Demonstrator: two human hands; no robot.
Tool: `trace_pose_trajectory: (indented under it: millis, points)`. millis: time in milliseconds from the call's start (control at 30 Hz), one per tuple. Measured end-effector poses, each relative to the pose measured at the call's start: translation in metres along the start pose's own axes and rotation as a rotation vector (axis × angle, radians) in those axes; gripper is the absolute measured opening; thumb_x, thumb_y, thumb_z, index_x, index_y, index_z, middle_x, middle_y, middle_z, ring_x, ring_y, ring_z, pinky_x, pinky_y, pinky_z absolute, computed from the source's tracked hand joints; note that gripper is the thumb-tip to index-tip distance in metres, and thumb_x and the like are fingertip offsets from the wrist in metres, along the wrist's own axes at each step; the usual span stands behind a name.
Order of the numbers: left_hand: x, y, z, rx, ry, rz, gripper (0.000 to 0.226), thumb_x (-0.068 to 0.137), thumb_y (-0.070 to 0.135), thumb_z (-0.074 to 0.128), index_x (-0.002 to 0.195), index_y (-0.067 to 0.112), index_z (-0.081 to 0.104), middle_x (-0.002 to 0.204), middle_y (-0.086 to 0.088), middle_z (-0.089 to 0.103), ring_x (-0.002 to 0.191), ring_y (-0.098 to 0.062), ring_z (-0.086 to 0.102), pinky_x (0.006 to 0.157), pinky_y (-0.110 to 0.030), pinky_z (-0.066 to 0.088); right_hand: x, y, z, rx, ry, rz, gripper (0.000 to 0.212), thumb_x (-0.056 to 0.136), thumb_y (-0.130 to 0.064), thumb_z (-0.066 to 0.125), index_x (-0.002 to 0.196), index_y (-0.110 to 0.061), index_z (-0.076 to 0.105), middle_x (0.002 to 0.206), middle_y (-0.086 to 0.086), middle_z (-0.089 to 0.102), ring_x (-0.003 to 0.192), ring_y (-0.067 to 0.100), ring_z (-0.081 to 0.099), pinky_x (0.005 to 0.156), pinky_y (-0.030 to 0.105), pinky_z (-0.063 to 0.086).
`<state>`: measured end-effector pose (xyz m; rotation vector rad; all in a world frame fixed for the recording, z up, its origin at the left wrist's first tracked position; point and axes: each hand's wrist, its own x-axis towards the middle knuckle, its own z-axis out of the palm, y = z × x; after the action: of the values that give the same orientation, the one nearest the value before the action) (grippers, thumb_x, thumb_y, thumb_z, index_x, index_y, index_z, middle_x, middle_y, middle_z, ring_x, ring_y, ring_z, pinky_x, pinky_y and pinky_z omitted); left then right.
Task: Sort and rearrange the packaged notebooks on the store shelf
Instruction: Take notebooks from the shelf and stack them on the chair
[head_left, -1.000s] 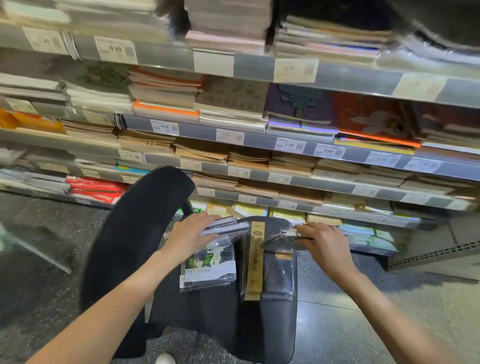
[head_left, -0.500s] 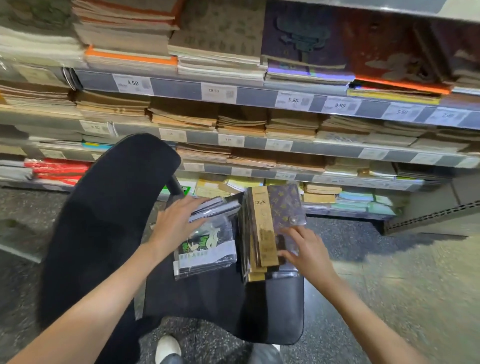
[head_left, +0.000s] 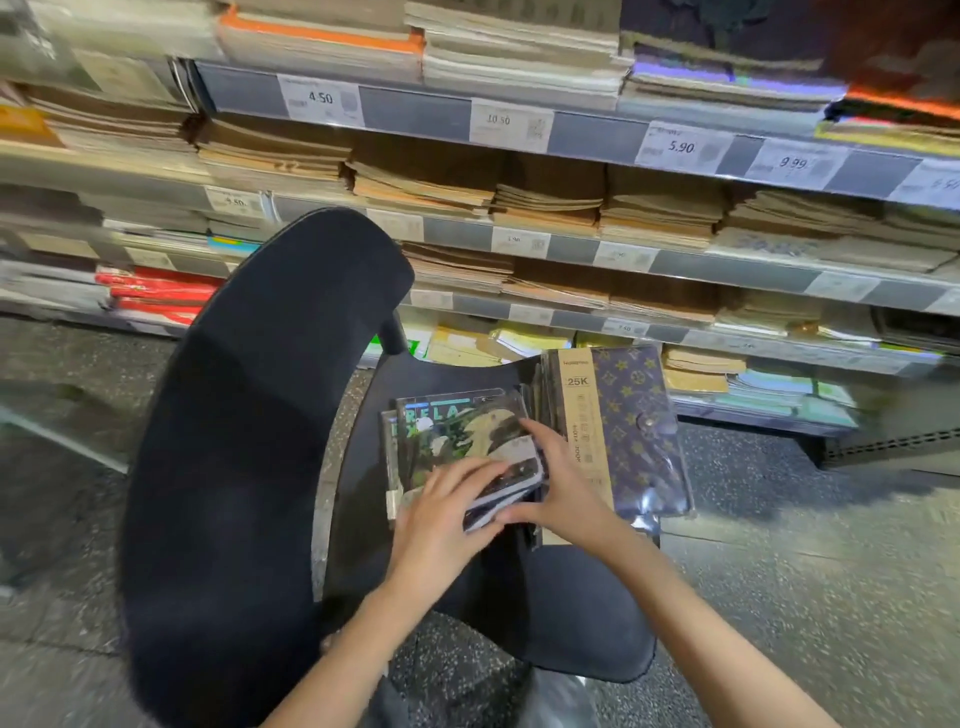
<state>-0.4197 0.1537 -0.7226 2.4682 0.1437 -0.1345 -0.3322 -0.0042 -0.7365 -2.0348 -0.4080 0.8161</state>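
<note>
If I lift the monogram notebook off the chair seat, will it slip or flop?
Probably slippery: the monogram notebook sits in glossy plastic wrap that catches glare. Likely stiff rather than floppy, since it looks thick and lies flat. It rests on a stack, so pushing it may slide it toward the seat edge.

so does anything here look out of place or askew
Yes: packaged notebooks sit on a black chair seat, not the shelf. The patterned notebook pile overhangs the seat's right edge, and the small dark notebook between both hands lies tilted across the panda notebook.
</note>
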Motion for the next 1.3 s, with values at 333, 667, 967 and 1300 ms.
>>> trace_pose_trajectory:
  millis: [333,667,967,1300]
  points:
    - [-0.018,-0.052,0.044,-0.231,-0.103,-0.643,0.115,0.065,0.055,0.074,0.139,0.048,-0.014,0.152,0.003,-0.026,0.142,-0.024,-0.017,0.11,-0.062,0.014,0.021,0.009,-0.003,-0.083,-0.019,0.014,0.114,0.059,-0.034,0.085,0.143,-0.04,0.009,0.156,-0.006,0.006,0.142,0.01,0.005,0.111,0.032,0.015]
    - [-0.004,-0.045,0.054,-0.964,0.207,-0.835,0.103,0.073,0.031,0.077,0.145,0.044,0.004,0.149,0.007,0.032,0.134,-0.016,0.034,0.111,-0.044,0.03,0.036,0.028,0.036,0.043,0.035,0.143,0.104,0.07,-0.013,0.08,0.146,-0.031,0.011,0.155,-0.001,0.011,0.141,0.011,0.012,0.109,0.025,0.018]
    - [0.035,-0.049,0.025,-0.913,0.193,-0.658,0.088,0.081,0.028,0.07,0.142,0.051,0.01,0.147,0.014,0.031,0.135,-0.013,0.032,0.108,-0.036,0.032,0.044,0.014,0.026,0.108,0.135,0.119,0.101,0.074,0.001,0.073,0.145,-0.039,0.013,0.145,-0.007,0.015,0.111,-0.009,0.036,0.095,0.024,0.036]
    - [0.049,-0.074,0.038,-0.35,0.029,-0.535,0.074,0.089,0.035,0.057,0.147,0.038,0.011,0.156,0.004,-0.014,0.144,-0.021,0.012,0.106,-0.049,0.035,0.077,0.013,0.027,-0.157,-0.067,0.194,0.091,0.084,-0.023,0.066,0.146,-0.041,0.002,0.155,-0.001,-0.017,0.142,0.024,0.019,0.109,0.035,0.027]
